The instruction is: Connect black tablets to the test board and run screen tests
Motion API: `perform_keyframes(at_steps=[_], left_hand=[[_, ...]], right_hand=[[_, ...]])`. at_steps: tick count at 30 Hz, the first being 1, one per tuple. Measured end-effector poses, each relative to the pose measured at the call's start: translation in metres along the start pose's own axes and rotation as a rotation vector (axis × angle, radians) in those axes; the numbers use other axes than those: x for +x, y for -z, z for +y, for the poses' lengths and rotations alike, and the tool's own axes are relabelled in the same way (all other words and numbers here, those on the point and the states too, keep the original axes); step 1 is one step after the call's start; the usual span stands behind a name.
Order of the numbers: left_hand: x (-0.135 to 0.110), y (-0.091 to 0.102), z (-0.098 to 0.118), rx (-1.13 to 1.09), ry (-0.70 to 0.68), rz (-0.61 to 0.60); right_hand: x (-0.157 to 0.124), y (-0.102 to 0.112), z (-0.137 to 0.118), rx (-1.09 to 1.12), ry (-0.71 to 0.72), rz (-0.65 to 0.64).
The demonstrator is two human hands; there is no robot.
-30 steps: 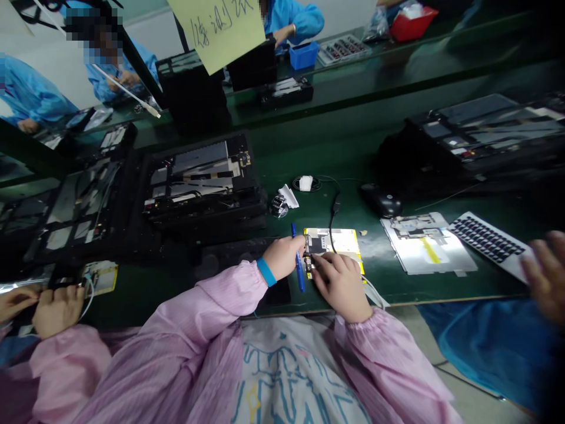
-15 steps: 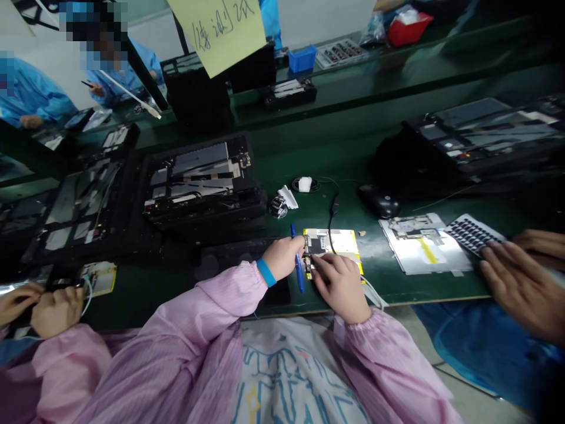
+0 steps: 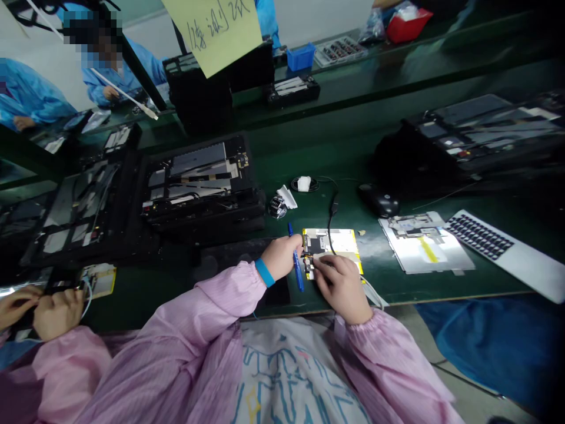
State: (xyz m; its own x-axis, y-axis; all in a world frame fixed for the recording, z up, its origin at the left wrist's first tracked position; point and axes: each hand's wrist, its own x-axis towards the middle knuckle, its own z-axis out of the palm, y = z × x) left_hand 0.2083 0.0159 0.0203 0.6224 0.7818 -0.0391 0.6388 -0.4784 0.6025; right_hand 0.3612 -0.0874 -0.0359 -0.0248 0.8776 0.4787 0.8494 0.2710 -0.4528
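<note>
My left hand (image 3: 282, 258) is closed around a blue pen (image 3: 298, 272), which points toward the table's front edge. Its fingertips reach the left edge of a flat yellow-edged battery pack (image 3: 346, 240) with a dark circuit board (image 3: 314, 244) on its left part. My right hand (image 3: 345, 287) rests over the lower part of the pack, fingers curled and pressed together at a small part on the board; what they pinch is hidden. A black cable (image 3: 332, 227) runs down onto the pack. White cables (image 3: 373, 290) lie beside my right wrist.
Black trays of device parts (image 3: 198, 176) are stacked left, more (image 3: 489, 129) at right. A black mouse (image 3: 379, 200), silver plate (image 3: 450, 253) and keyboard piece (image 3: 525, 256) lie to the right. A co-worker's hands (image 3: 57, 315) are at left. A yellow note (image 3: 216, 32) hangs ahead.
The other person's hands at the right have left the view, uncovering the keyboard piece. A person across the bench has lowered a hand. My own hands have barely moved.
</note>
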Motion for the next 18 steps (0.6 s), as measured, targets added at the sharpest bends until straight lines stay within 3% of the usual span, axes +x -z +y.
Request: perform_keyframes(at_steps=[18], left_hand=[[-0.0001, -0.0002, 0.0022, 0.116, 0.02, -0.056]], right_hand=[[0.0014, 0.0002, -0.002, -0.015, -0.01, -0.009]])
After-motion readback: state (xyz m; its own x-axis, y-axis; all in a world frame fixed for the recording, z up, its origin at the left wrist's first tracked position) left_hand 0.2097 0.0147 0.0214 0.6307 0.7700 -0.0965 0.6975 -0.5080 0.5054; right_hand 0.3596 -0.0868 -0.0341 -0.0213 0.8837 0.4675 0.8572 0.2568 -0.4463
